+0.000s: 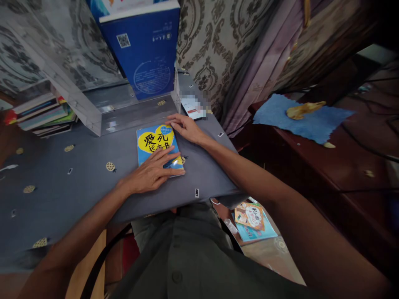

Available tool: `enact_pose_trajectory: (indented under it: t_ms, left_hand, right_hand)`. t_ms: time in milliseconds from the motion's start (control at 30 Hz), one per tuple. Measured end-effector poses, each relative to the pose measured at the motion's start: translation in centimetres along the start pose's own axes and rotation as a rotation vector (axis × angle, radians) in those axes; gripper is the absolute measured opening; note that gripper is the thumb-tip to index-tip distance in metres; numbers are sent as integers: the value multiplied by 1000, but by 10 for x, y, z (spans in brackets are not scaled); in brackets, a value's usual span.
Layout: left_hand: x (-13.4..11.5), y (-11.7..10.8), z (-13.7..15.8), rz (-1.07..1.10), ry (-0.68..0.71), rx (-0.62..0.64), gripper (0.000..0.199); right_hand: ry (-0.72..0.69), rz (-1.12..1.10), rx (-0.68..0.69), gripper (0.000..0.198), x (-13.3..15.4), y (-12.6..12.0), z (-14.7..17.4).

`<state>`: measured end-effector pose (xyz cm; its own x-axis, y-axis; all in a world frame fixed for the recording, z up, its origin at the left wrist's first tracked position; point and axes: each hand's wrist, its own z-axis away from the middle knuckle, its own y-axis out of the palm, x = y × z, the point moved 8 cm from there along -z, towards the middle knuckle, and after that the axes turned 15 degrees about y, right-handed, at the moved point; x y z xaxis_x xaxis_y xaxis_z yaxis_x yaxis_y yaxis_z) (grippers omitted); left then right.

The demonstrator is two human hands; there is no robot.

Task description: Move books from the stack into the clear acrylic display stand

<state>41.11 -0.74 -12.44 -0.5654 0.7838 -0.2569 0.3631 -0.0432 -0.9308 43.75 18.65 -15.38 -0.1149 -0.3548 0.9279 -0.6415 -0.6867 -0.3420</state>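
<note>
A small blue book [144,157] with a yellow heart and black Chinese characters on its cover lies flat on the grey tablecloth. Across its lower right part rests my left hand [152,170], fingers spread and holding nothing. My right hand [186,128] touches the book's top right corner, its fingers stretched out and the palm over the cloth. Beyond the book stands a clear acrylic holder [127,116]. A large dark-blue book [146,54] with a QR code stands upright in it.
A stack of books [46,114] sits at the left. Behind my right hand lies a phone [190,106], partly blurred out. To the right, a blue cloth [271,116] covers part of a dark red cabinet [352,162]. More books [254,224] lie below the table's right edge.
</note>
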Motion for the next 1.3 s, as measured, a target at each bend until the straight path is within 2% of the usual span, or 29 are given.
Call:
enact_pose_trajectory:
  t_ms: [200,533,733,833,900,1033,1100,1200,1300]
  left_hand:
    - [-3,-5,11,-41,-50,-43,45]
    - [-11,-33,89,-96,-187,-206,41]
    - [-11,-36,108,-65,-245,-270,39]
    - [-10,-34,109,-48,-265,-294,36]
    - [-9,-33,109,-40,-274,-296,34]
    - [-9,-31,110,-31,-279,-304,31]
    - [-8,-30,111,-28,-278,-312,30]
    - [-8,-30,112,-18,-288,-320,32]
    - [-8,-29,112,-2,-295,-315,35]
  right_hand:
    - [5,50,-2,32,4,2,3]
    - [-2,183,-28,35,10,2,6]
    - [-10,279,-9,37,12,4,9]
    - [-35,492,-32,35,29,20,21]
    - [-97,603,-25,35,50,44,38]
    - [-329,706,176,46,94,115,89]
    - [-363,739,256,57,101,136,107]
    - [-261,774,291,63,92,135,113]
    - [-140,767,266,63,74,109,105]
